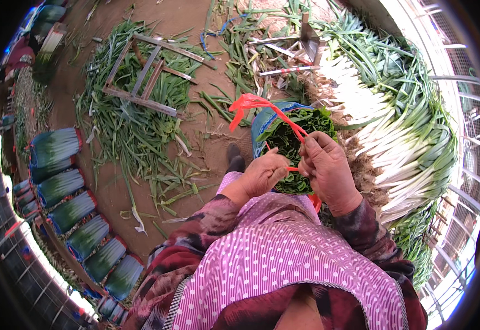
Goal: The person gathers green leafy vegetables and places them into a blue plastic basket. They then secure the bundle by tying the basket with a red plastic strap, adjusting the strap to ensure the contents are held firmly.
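My right hand [328, 169] pinches a red plastic strip [281, 112], whose loose end droops over to the left. A short taut piece of the strip runs across to my left hand [264, 171], which grips it with bent fingers. Just beneath both hands are dark green leafy vegetables [301, 128], their cut or curled leaf edges facing up. A blue patterned wrapper [263, 121] surrounds their far left side. The bundle's lower part is hidden by my hands and the purple dotted apron [260, 247].
Leeks [372, 107] lie heaped at right, roots inward. An upturned metal frame [149, 78] rests on green leaf trimmings [120, 111]; another metal frame [289, 53] stands at the far side. Wrapped leek bundles [87, 235] line the left. A dark boot [235, 156] is on the dirt floor [219, 140].
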Demonstrator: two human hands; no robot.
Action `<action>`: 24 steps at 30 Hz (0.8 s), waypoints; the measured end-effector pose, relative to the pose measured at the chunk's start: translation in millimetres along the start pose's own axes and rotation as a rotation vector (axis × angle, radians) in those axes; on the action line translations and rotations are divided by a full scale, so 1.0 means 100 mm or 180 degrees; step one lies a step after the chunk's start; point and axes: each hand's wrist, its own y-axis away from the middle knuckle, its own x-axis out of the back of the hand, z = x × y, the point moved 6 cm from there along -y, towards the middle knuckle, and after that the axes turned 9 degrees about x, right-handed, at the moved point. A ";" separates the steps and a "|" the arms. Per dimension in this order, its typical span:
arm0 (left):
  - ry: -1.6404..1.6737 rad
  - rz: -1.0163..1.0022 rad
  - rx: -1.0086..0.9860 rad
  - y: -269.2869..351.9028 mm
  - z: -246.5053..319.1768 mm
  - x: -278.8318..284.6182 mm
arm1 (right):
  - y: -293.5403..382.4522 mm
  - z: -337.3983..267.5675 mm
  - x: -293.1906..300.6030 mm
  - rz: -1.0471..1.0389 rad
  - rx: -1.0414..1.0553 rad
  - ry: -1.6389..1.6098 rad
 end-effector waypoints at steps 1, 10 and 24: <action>-0.0141 -0.0372 0.0214 0.00 -0.03 -0.02 | 0.01 0.02 0.04 0.0165 -0.0015 -0.0027; 0.0056 -0.1239 0.0330 0.31 0.87 -0.07 | 0.85 -0.86 -0.37 -0.0454 -0.0105 0.1809; 0.1574 -0.0667 0.1693 -0.10 -0.08 0.06 | 0.46 -1.11 0.12 0.0131 0.1334 0.1437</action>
